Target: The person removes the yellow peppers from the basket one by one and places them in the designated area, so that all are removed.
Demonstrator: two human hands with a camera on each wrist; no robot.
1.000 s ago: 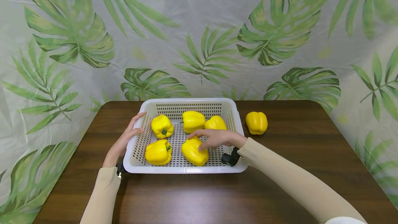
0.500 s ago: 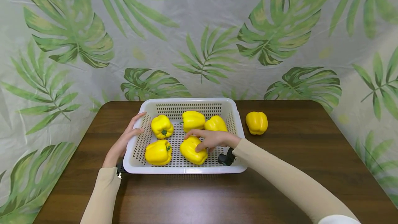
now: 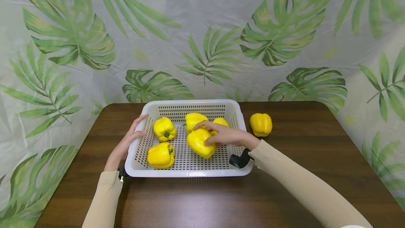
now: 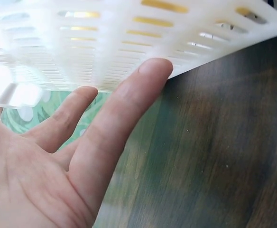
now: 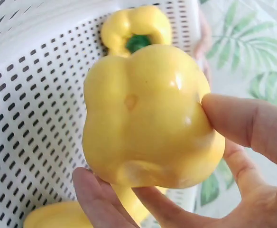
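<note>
A yellow bell pepper, gripped by my right hand, is held up inside the white plastic basket. The right wrist view shows the thumb on one side of this pepper and fingertips around its other side. My left hand holds the basket's left rim, its thumb over the edge; in the left wrist view other fingers lie against the slotted outer wall. Two yellow bell peppers sit along the basket's left side, one behind another. A back pepper and a right-hand pepper are partly hidden.
The basket stands on a dark brown wooden table. Outside it, to the right, another yellow bell pepper sits on the table. A leaf-patterned cloth hangs behind the table's far edge.
My right hand has lifted the front pepper off the basket floor, bringing it up and slightly right so it overlaps the back peppers. My left hand has stayed at the rim.
</note>
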